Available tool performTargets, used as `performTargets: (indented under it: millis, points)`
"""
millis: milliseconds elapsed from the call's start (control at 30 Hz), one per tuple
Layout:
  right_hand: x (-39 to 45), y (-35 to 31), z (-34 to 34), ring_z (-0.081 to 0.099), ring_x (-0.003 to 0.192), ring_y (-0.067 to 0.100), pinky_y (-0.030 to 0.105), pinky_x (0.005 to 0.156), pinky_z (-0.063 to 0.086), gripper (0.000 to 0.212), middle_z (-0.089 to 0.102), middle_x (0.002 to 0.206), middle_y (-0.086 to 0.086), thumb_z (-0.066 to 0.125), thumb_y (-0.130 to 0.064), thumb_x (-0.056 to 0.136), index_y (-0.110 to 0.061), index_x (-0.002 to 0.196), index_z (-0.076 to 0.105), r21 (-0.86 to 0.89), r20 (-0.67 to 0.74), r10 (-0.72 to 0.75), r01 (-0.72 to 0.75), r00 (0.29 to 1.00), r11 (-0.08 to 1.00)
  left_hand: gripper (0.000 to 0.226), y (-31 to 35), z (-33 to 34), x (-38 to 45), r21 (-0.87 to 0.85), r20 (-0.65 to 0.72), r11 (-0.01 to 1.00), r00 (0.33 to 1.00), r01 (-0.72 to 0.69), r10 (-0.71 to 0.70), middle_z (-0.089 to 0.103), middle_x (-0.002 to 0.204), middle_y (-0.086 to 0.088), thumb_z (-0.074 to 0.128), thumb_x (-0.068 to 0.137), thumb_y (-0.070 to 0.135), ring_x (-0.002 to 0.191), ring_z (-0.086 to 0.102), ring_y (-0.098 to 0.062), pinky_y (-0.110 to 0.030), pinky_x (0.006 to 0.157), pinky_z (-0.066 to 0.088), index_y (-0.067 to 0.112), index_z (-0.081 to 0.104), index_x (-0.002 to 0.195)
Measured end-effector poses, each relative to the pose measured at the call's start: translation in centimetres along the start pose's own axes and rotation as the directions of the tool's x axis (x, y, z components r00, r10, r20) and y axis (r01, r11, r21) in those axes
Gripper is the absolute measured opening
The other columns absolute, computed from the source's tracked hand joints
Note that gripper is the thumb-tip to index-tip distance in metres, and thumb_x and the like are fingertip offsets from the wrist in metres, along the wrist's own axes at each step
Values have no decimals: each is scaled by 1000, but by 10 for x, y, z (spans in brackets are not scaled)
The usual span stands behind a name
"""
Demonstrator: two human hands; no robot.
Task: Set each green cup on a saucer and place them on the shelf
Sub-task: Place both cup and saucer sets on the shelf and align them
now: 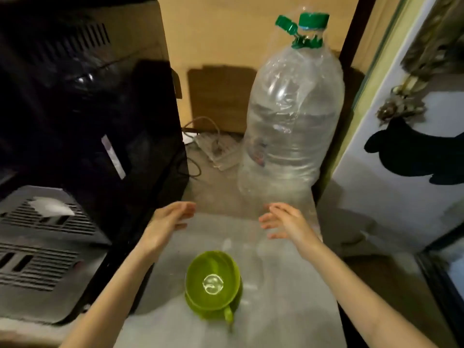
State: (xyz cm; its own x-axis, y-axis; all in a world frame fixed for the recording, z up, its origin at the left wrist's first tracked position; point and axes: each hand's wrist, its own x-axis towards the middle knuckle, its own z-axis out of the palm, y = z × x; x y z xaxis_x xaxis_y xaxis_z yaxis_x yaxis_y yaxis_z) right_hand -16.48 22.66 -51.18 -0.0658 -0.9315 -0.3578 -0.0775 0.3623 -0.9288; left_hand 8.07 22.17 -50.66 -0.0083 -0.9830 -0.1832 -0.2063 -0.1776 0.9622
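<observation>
- Pale, plastic-covered shelf top between a dark appliance on its left edge and a big clear bottle at the far right corner.
- Green cup stands near the front edge on what looks like a green saucer; handle toward the person.
- Left hand and right hand hover beyond it, about equally near; fingers spread, holding nothing.

Cup sits on its saucer, nearer than both hands; big bottle stands beyond the right hand, left hand opposite.
</observation>
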Motion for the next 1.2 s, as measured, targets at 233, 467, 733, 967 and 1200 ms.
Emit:
performTargets:
  millis: [233,467,733,967,1200]
  points:
    - [-8,93,31,58,44,15,22,42,45,14,58,70,8,42,-22,94,-11,95,52,-107,58,326,-318,944,942,23,-108,-3,-44,107,-67,938,943,331,-325,63,94,-18,44,93,11,77,63,-25,-39,77,52,1,64,99]
    - [-14,113,53,66,52,27,32,47,55,15,64,70,14,41,-21,90,-17,83,54,-253,81,342,-313,936,916,19,-116,8,-63,60,64,891,889,451,-454,64,82,-28,47,92,12,41,66,-15,-29,42,56,9,49,111]
    - [-11,126,60,63,42,22,33,48,58,14,66,75,18,50,1,85,-8,96,50,-380,70,233,-190,970,905,35,-120,17,-67,153,39,924,932,350,-360,63,38,12,66,77,0,35,61,-4,-14,39,49,16,49,103]
    - [-10,107,45,62,37,13,24,40,53,18,63,66,13,49,6,83,-3,98,49,-332,128,234,-181,964,926,42,-110,13,-60,-34,152,945,936,327,-318,72,57,-7,69,74,1,49,68,-16,-23,52,58,5,54,113]
    - [-31,42,23,61,33,16,26,39,53,19,61,44,11,45,4,91,-2,108,41,4,217,3,-4,976,1000,29,-48,12,-46,-290,255,925,951,247,-174,72,59,-8,60,81,2,49,68,-13,-19,47,55,13,52,107]
